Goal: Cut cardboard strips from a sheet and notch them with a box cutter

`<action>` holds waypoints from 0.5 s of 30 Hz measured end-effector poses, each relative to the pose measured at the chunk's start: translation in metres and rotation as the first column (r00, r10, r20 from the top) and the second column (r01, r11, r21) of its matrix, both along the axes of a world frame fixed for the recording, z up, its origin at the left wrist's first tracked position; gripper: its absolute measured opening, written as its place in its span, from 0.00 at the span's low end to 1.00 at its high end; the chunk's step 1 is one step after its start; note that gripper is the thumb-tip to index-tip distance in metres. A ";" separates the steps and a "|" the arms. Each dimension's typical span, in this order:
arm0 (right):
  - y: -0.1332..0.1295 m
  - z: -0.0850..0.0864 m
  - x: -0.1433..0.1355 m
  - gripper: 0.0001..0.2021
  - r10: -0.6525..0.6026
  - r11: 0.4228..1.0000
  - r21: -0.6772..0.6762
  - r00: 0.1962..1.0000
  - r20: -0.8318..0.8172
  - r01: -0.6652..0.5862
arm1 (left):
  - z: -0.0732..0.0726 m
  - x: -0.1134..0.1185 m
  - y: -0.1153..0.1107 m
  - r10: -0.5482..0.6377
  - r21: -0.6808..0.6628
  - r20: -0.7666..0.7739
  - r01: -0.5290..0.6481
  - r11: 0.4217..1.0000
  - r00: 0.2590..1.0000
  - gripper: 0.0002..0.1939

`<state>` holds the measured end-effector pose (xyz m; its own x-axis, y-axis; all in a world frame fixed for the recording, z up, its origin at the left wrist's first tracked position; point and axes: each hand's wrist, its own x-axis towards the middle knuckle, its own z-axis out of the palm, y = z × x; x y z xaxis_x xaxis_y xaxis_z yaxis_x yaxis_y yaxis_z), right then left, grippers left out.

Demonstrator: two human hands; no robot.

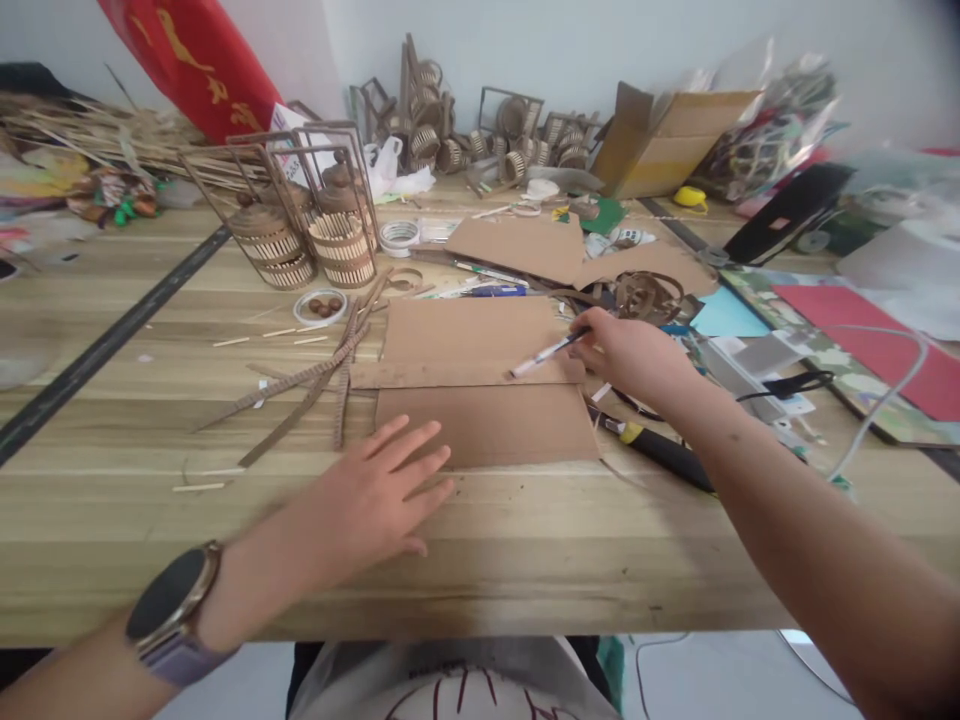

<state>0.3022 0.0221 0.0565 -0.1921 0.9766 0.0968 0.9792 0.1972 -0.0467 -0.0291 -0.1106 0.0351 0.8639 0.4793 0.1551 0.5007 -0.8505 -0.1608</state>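
Note:
Two cardboard pieces lie before me on the wooden table, an upper sheet [469, 330] and a lower sheet [487, 425], with a narrow cardboard strip [450, 374] across them. My right hand [626, 355] pinches a slim pen [551, 352] at its dark end, above the right part of the strip; the pen points down and left. My left hand [397, 485], fingers spread, is at the lower left corner of the lower sheet and holds nothing. Long corrugated strips [307, 380] lie left of the cardboard.
Frames with slatted buckets [341, 245] stand back left, by a tape roll [319, 307] with brown beads. A yellow-black cutter [660, 452] lies right. Behind are more cardboard [517, 245], coiled brown strips [649, 295] and an open box [667, 140].

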 end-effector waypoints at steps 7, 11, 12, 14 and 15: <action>0.007 0.010 -0.044 0.20 -0.034 0.999 -0.030 0.998 0.047 0.036 | -0.009 0.027 -0.009 -0.024 -0.024 0.029 0.025 0.999 0.999 0.28; -0.011 0.015 -0.008 0.15 -0.067 0.995 -0.064 0.994 0.087 0.072 | -0.019 0.027 -0.010 -0.012 -0.028 0.074 0.014 1.000 0.997 0.30; -0.019 0.014 0.005 0.14 -0.072 0.994 -0.080 0.992 0.100 0.080 | -0.022 0.026 -0.010 -0.007 -0.028 0.090 0.010 1.000 0.996 0.30; -0.039 0.009 0.033 0.15 -0.078 0.987 -0.127 0.990 0.117 0.093 | -0.027 0.026 -0.010 -0.006 -0.027 0.123 0.010 1.000 0.992 0.31; -0.050 0.004 0.046 0.14 -0.074 0.983 -0.158 0.990 0.117 0.092 | -0.029 0.026 -0.010 -0.011 -0.023 0.138 0.015 1.000 0.990 0.31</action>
<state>0.3482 -0.0275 0.0610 -0.1105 0.9905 -0.0821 0.9928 0.1139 0.0379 -0.0030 -0.1205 0.0060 0.8411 0.4732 0.2620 0.5056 -0.8599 -0.0702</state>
